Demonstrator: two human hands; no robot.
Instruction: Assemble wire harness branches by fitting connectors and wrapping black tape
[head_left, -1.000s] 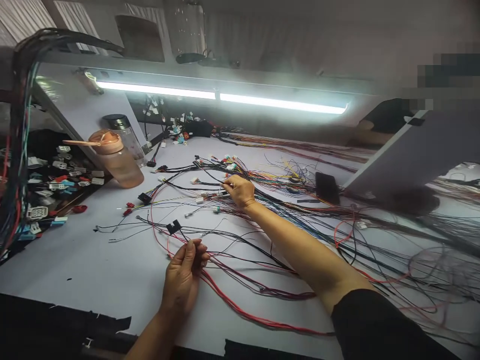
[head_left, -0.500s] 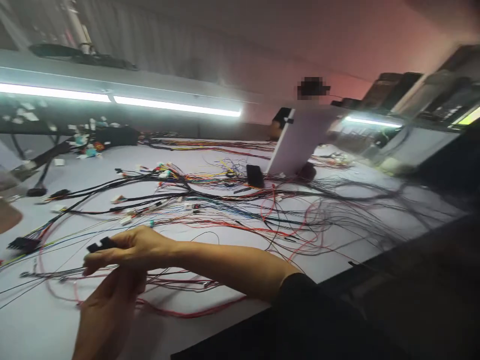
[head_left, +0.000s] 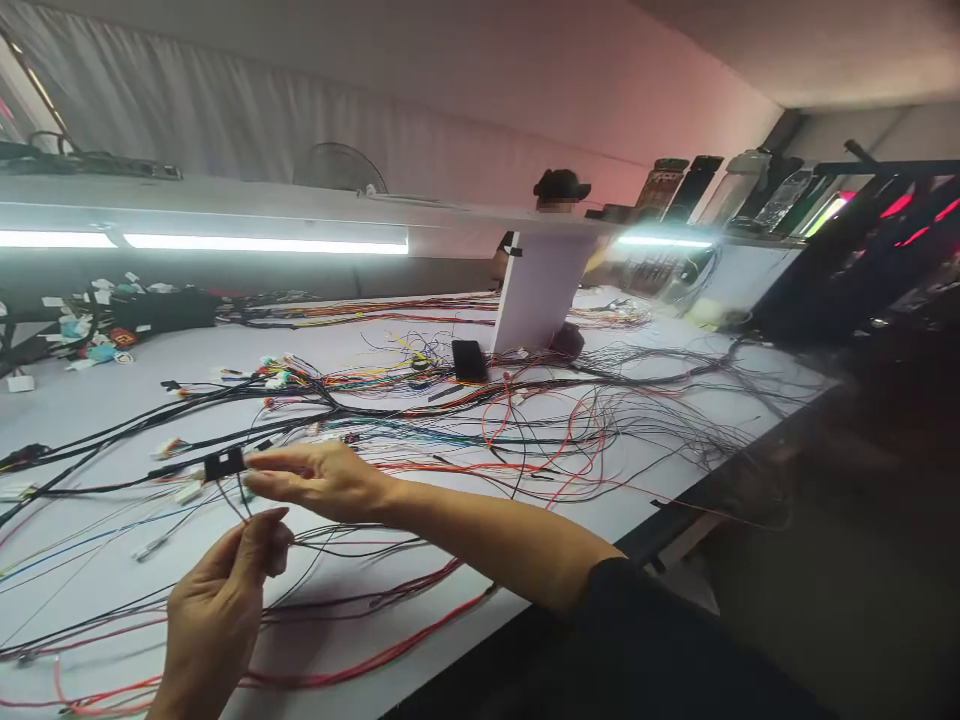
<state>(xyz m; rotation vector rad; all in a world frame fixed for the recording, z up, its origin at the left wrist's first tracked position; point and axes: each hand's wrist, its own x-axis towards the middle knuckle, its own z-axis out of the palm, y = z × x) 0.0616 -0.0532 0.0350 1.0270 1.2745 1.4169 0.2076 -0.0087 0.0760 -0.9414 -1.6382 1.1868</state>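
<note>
So the big change here is at the right hand (head_left: 330, 485): 1 second back it was reaching in among the harness wires, half a second back it was pinching the black connector (head_left: 216, 467), and now its fingers are parted right at the connector's right edge. Can't really tell if they're touching it or just beside it, but that grip looks let go. The left hand (head_left: 221, 595) is the steady part, with its grip pinched on the 2 or so thin wires (head_left: 232, 505) running up into the connector. Taking the white upright panel (head_left: 540, 290) as the landmark, the connector sits left of it and nearer the wearer, apparently held up over the tabletop (head_left: 187, 355), and both hands are on that same near-left side. The black phone-like slab (head_left: 469, 361) is just left of the panel. Reading it as a guess, the work is now down to the connector and its wires, with the left hand carrying both.
</note>
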